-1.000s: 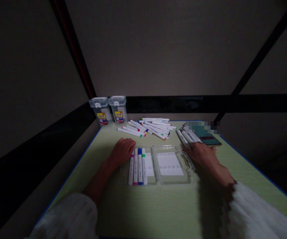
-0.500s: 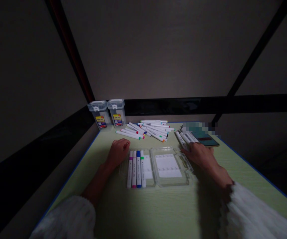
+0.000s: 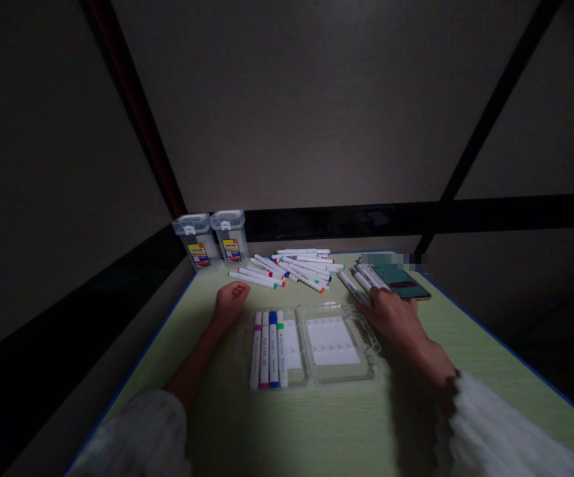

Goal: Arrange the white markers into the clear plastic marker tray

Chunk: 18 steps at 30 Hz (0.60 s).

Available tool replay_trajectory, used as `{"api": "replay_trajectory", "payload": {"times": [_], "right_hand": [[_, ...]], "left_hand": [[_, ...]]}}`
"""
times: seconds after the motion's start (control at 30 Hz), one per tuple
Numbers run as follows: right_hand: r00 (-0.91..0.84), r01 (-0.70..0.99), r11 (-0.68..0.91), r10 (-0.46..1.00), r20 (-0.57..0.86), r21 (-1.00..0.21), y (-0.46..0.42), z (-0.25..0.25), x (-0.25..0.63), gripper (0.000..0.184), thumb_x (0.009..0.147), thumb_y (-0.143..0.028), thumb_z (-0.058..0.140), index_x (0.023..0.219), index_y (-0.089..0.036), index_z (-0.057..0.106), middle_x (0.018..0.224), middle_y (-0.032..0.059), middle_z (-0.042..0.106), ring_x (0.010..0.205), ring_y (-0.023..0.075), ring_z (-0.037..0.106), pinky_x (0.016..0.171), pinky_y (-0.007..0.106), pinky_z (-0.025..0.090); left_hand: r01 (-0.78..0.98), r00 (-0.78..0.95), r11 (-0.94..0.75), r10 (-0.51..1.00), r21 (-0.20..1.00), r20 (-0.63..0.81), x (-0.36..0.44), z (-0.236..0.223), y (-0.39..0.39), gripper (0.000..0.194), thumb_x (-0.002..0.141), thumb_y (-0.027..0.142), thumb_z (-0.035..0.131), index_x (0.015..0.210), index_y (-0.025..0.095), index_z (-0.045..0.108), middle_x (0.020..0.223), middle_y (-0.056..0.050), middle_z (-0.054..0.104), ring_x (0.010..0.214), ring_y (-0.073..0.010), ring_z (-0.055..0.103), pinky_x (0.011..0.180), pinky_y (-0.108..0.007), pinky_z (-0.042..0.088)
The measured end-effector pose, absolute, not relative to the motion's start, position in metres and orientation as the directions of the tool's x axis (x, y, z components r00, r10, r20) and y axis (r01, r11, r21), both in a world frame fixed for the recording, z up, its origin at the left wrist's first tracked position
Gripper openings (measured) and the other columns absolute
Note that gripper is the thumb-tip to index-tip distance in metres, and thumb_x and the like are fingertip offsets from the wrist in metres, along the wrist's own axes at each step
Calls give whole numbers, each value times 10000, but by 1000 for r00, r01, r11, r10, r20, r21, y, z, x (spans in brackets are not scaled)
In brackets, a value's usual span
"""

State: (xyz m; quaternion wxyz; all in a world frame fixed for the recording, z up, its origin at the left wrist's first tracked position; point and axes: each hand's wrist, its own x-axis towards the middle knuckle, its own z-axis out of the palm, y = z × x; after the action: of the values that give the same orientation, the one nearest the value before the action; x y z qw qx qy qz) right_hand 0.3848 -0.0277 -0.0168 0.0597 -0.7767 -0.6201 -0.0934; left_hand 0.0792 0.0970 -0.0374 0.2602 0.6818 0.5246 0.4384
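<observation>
Head view: right hand (image 3: 391,315) is down over the near ends of the white markers (image 3: 365,281) beside the phone (image 3: 402,280), touching them, but can't tell whether that grip is pinching any. Left hand (image 3: 231,303) is a loosely curled fist near the open clear case (image 3: 341,378), with four markers (image 3: 268,351) lined up in its left half on the table (image 3: 287,430).

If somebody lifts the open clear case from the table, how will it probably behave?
The open clear case looks like thin, hard plastic, so it would probably keep its shape rather than sag. Its two halves seem joined along the middle, so it may fold there. The four markers lie in the left half only, so that side is likely heavier.
</observation>
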Motion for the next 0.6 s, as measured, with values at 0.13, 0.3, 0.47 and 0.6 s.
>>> {"api": "replay_trajectory", "payload": {"times": [0.13, 0.3, 0.47, 0.6], "right_hand": [[185, 981, -192, 950, 252, 6, -30, -8, 377, 202, 826, -350, 422, 820, -164, 499, 853, 86, 610, 775, 244, 572, 620, 334, 315], [137, 990, -140, 937, 321, -13, -31, -1, 370, 186, 844, -304, 378, 780, -171, 491, 837, 84, 604, 715, 227, 565, 618, 331, 295], [35, 999, -25, 925, 378, -32, -34, 2, 358, 193, 847, -277, 359, 743, -174, 485, 788, 66, 585, 652, 199, 539, 634, 318, 274], [-49, 994, 86, 910, 411, -72, -38, 3, 349, 187, 845, -280, 374, 727, -175, 475, 750, 42, 562, 664, 192, 530, 659, 312, 267]], "left_hand": [[440, 38, -299, 948, 847, 315, 82, -46, 118, 150, 625, 234, 513, 687, 116, 583, 620, -3, 566, 573, -105, 504, 578, -227, 425], [619, 73, -409, 880, 671, 469, 85, -51, 128, 221, 642, 173, 490, 832, 120, 589, 857, -56, 525, 774, -146, 510, 731, -308, 446], [776, 177, -444, 835, 448, 520, 87, -54, 122, 354, 652, 171, 508, 1000, 118, 550, 1044, -110, 453, 1041, -235, 414, 929, -401, 336], [837, 207, -393, 871, 380, 445, 88, -53, 115, 432, 681, 206, 491, 1107, 142, 509, 1181, -122, 382, 1113, -269, 348, 951, -422, 304]]}}
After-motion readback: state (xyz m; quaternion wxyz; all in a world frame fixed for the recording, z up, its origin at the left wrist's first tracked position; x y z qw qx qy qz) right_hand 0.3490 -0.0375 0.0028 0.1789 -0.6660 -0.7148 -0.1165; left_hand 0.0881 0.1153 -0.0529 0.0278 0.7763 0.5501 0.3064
